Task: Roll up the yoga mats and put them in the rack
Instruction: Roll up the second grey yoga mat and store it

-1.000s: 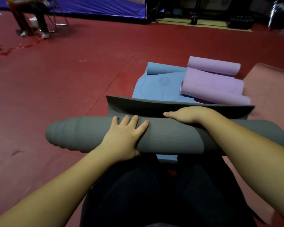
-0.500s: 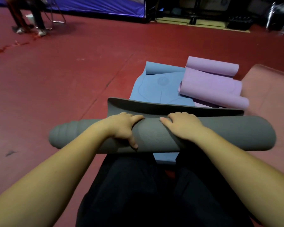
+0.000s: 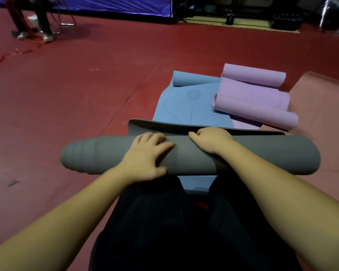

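hands press on the grey yoga mat roll, on the floor by the knees: left hand flat, right hand curled over it. soft, bendy, maybe springs loose; hold the middle.

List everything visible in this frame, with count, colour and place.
grey yoga mat: 1, grey, across the person's lap area, mostly rolled, short flap left flat at the far side
blue yoga mat: 1, blue, flat on the floor beyond the grey one, far end curled
purple yoga mat: 1, lilac, lying on the blue one at right, both ends curled
pink mat: 1, dusty pink, flat on the floor at far right
floor: 1, dark red
banner: 1, blue-purple, along the far wall
bystander's legs: 1 pair, dark trousers, top left by a chair
left hand: 1, on the grey roll, fingers spread
right hand: 1, on the grey roll, fingers curled over the top
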`<state>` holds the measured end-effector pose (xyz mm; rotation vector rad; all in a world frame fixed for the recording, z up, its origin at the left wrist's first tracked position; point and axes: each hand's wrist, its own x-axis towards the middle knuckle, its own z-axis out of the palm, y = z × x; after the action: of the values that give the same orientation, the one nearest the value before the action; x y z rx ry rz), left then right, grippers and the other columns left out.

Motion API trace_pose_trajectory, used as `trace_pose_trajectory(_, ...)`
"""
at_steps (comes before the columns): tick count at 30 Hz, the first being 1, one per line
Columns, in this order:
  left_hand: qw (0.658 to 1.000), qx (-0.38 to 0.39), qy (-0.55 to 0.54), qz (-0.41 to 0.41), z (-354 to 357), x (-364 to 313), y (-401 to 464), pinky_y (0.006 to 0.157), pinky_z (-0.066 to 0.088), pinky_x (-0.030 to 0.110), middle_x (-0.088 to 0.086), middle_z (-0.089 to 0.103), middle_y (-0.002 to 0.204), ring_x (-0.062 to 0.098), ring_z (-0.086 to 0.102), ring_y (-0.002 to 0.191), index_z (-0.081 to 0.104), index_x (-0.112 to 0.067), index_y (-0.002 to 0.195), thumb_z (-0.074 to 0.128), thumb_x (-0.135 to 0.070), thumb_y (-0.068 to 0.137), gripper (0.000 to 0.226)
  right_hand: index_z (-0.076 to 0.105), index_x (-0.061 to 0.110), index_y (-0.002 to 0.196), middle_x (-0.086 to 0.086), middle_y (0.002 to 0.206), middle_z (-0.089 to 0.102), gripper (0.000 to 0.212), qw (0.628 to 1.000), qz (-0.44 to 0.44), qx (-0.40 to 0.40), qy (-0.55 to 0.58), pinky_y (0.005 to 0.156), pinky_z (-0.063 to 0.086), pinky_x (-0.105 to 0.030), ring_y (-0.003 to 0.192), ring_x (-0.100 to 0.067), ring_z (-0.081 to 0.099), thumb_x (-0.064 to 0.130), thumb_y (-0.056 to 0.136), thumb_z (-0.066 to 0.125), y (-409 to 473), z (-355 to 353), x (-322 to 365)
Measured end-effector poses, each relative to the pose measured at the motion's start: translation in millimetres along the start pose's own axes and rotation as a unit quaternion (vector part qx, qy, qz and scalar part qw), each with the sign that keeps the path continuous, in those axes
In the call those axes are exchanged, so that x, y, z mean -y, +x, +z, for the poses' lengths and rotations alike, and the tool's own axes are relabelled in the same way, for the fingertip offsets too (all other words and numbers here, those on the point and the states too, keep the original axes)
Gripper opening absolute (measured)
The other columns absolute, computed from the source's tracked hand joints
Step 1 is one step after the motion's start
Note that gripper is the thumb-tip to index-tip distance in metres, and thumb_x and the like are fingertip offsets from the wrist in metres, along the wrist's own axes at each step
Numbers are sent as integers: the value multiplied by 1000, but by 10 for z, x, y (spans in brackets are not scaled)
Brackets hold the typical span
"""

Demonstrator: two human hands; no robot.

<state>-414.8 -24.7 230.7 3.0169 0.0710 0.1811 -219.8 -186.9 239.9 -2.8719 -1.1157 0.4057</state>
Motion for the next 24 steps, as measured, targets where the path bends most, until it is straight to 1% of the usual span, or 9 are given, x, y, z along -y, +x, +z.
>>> trace_pose_trajectory(2, 993, 10, 121, -7, 210, -160, -144, 107, 29, 69, 18, 46, 147, 44, 44, 132, 39, -21, 147, 66, -72, 56, 108, 67, 21, 108, -9, 116, 65, 63, 999, 9, 33, 6, 84, 46, -39, 91, -26, 51, 60, 93, 20, 79, -29, 10)
trace_pose_trajectory(4, 983, 49, 172, -45, 328, -264, -179, 105, 22, 74, 23, 38, 152, 49, 37, 137, 27, -19, 150, 80, -71, 47, 127, 66, 20, 114, -12, 124, 62, 65, 998, 15, 55, 12, 90, 45, -41, 98, -28, 51, 60, 92, 21, 134, -51, 39)
trace_pose_trajectory(5, 981, 52, 179, -63, 350, -290, -149, 104, 23, 75, 24, 37, 153, 50, 36, 137, 25, -20, 150, 84, -67, 46, 129, 66, 18, 117, -13, 128, 61, 66, 998, 17, 63, 15, 93, 44, -42, 103, -29, 53, 60, 92, 21, 153, -58, 47)
trace_pose_trajectory(8, 982, 40, 166, -84, 321, -302, -43, 97, 33, 75, 27, 45, 145, 51, 44, 129, 28, -21, 148, 87, -52, 54, 115, 63, 15, 122, -15, 134, 57, 69, 997, 27, 73, 23, 98, 42, -43, 115, -32, 53, 61, 91, 23, 169, -105, 73)
trace_pose_trajectory(11, 983, 29, 163, -77, 286, -334, -6, 93, 37, 75, 28, 51, 136, 50, 49, 122, 31, -20, 145, 86, -48, 56, 108, 62, 15, 125, -16, 137, 56, 68, 996, 32, 79, 36, 99, 41, -43, 117, -32, 52, 60, 92, 24, 132, -161, 58)
trace_pose_trajectory(18, 984, -3, 173, -38, 129, -330, -170, 96, 36, 72, 22, 48, 138, 47, 48, 123, 30, -20, 145, 86, -56, 46, 120, 60, 22, 129, -11, 145, 50, 61, 991, 19, 130, 33, 105, 36, -42, 126, -29, 48, 57, 96, 22, -65, -273, 59)
trace_pose_trajectory(20, 985, 0, 171, -29, 88, -346, -226, 94, 38, 71, 22, 50, 136, 47, 50, 120, 34, -19, 143, 86, -56, 43, 119, 61, 20, 128, -10, 141, 53, 61, 991, 13, 127, 29, 101, 38, -39, 123, -29, 50, 58, 97, 24, -114, -254, 47)
trace_pose_trajectory(21, 985, 5, 170, -31, 74, -353, -244, 94, 38, 70, 22, 51, 136, 46, 50, 119, 35, -19, 142, 86, -56, 43, 118, 64, 19, 121, -10, 134, 59, 56, 994, 10, 103, 27, 94, 41, -37, 115, -28, 53, 56, 97, 29, -125, -241, 42)
trace_pose_trajectory(24, 985, 37, 163, -42, 14, -367, -221, 100, 34, 67, 19, 46, 141, 43, 47, 123, 26, -22, 145, 80, -58, 51, 114, 60, 19, 95, -6, 104, 65, 26, 998, 12, -17, 56, 71, 38, -33, 88, -24, 51, 44, 91, 51, -115, -206, 43)
